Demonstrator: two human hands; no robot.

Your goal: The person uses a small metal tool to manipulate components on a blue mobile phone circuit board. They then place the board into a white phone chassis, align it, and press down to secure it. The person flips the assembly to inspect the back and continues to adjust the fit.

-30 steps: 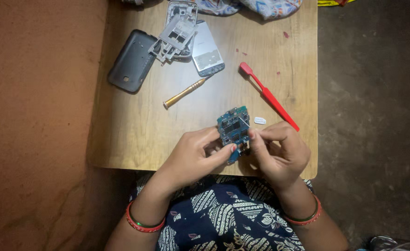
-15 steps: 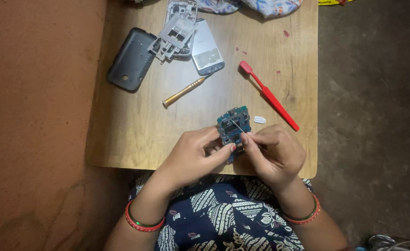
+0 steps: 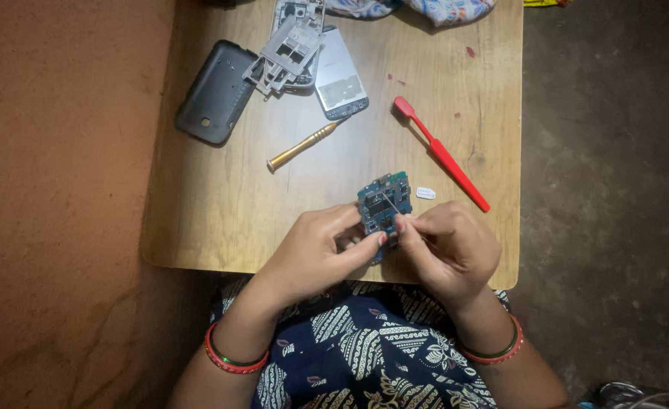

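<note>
A small blue circuit board (image 3: 384,202) is held over the near edge of a wooden table (image 3: 221,204). My left hand (image 3: 315,254) grips the board's lower left side with thumb and fingers. My right hand (image 3: 448,250) pinches a thin metal tool whose tip (image 3: 390,203) rests on the board's face. What the tool is exactly is too small to tell.
On the table lie a gold-handled screwdriver (image 3: 302,145), a red plastic pry tool (image 3: 440,153), a small white chip (image 3: 425,193), a black phone back cover (image 3: 215,92), a grey phone frame (image 3: 289,45) and a phone screen part (image 3: 340,76). Patterned cloth (image 3: 425,9) lies at the far edge.
The board has shifted slightly up and away from me in my hands. My right hand's fingers have closed in and the thin tool's tip now sits on the board.
</note>
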